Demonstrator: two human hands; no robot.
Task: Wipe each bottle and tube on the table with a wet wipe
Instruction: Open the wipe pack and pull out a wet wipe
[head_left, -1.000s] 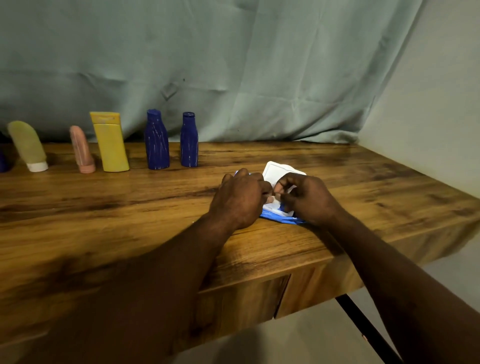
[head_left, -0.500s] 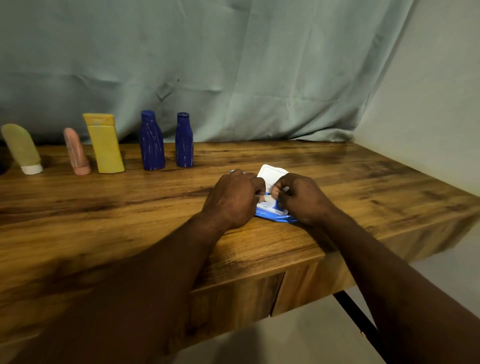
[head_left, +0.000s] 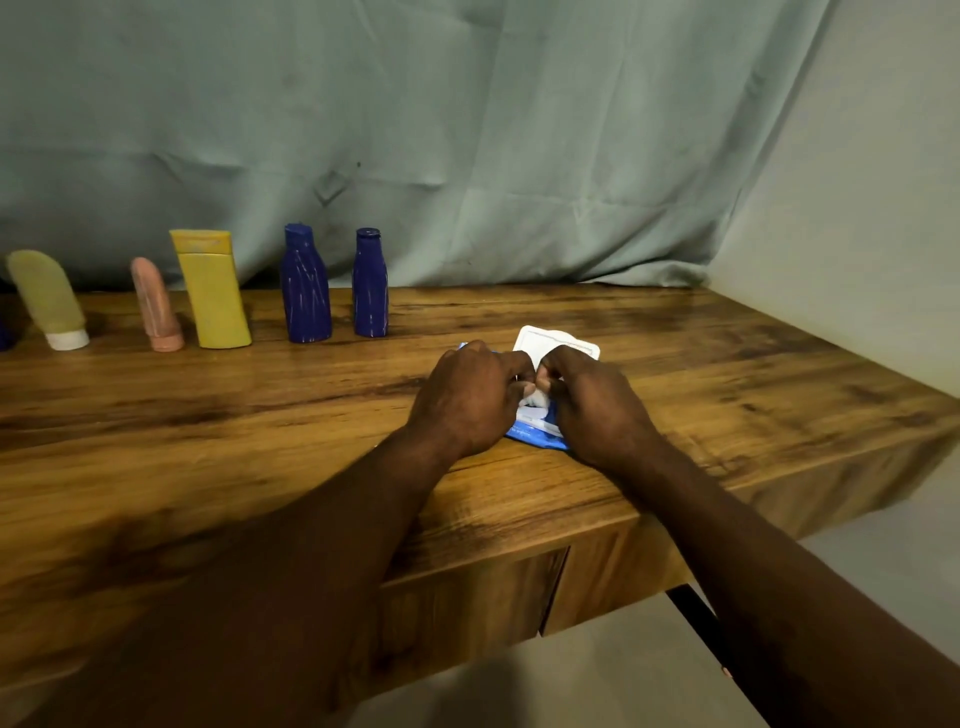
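Head view. Your left hand (head_left: 470, 397) is curled over the left end of the blue wipe pack (head_left: 535, 434) and holds it to the counter (head_left: 727, 374). Your right hand (head_left: 597, 405) pinches a white tuft of wet wipe (head_left: 538, 399) at the opening. White flap (head_left: 558, 340) folded back. Since a second ago: fingertips have closed in, tuft now up. Wipe likely about to come free. Nothing wiped yet: green tube (head_left: 47, 296), pink tube (head_left: 156, 306), yellow tube (head_left: 213, 291) and two blue bottles (head_left: 305, 286) (head_left: 370, 286) stand along the back, well apart from your hands.
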